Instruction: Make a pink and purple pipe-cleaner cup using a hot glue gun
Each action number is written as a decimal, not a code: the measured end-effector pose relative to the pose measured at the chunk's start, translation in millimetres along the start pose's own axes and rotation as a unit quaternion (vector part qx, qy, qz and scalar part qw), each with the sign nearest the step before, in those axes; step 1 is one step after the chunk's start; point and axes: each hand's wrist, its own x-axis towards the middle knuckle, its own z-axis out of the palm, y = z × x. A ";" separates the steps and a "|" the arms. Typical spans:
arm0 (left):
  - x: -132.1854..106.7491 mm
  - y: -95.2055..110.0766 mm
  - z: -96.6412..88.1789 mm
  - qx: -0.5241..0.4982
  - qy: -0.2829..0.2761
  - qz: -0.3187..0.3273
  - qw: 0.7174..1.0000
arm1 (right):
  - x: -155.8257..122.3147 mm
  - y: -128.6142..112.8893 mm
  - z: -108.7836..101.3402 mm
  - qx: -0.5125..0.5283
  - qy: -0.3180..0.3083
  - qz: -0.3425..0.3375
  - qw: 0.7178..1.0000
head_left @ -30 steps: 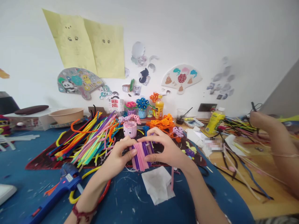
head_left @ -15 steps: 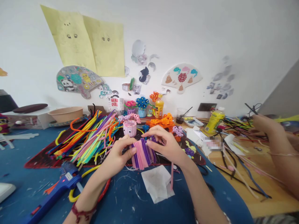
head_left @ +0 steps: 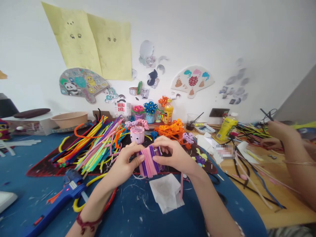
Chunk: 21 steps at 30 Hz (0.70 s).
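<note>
Between my two hands is a bundle of pink and purple pipe cleaners (head_left: pixel 149 161), set side by side in upright stripes like a small pot. My left hand (head_left: pixel 129 161) pinches its left edge between thumb and fingers. On the other side my right hand (head_left: pixel 171 154) grips the right edge, thumb at the front and fingers behind the top. Just beyond stands a pink pipe-cleaner pot (head_left: pixel 137 135) with a dark eye on it and curly pink pieces on top. A crumpled white paper (head_left: pixel 166 194) lies below the bundle, with a pink pipe cleaner (head_left: pixel 182 186) beside it.
A blue glue gun (head_left: pixel 59 204) lies at left, near a large pile of coloured pipe cleaners (head_left: pixel 98 148). Orange pipe-cleaner flowers (head_left: pixel 170 130), an orange drink bottle (head_left: pixel 168 112) and a yellow bottle (head_left: pixel 226 127) stand behind. Another person's hand (head_left: pixel 280 131) works at right.
My right thumb has come down onto the front of the striped bundle, and the right fingers have curled in behind it. My left hand keeps its pinch.
</note>
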 end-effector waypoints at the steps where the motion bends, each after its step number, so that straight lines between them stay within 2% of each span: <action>1: 0.1 -0.6 0.5 -0.003 -0.002 0.000 1.000 | 0.3 0.6 0.3 -0.005 0.003 -0.002 1.000; 4: 0.5 -1.3 1.3 -0.017 -0.007 0.002 1.000 | 0.8 0.6 1.0 -0.017 0.012 -0.009 1.000; 7: 0.8 -0.7 -0.1 -0.028 0.000 0.004 1.000 | -0.1 -2.0 0.4 0.032 0.001 -0.005 0.999; 14: -1.8 -1.7 -4.3 -0.059 0.009 -0.028 0.998 | -3.4 -1.8 -1.1 0.139 -0.054 0.087 0.985; 17: -2.5 -0.1 -2.0 -0.086 0.006 -0.056 0.995 | -2.1 0.8 1.3 0.152 -0.035 0.100 0.983; 21: -1.5 -0.8 5.0 -0.025 0.026 -0.039 0.999 | 0.1 2.2 5.6 0.115 -0.002 0.092 0.989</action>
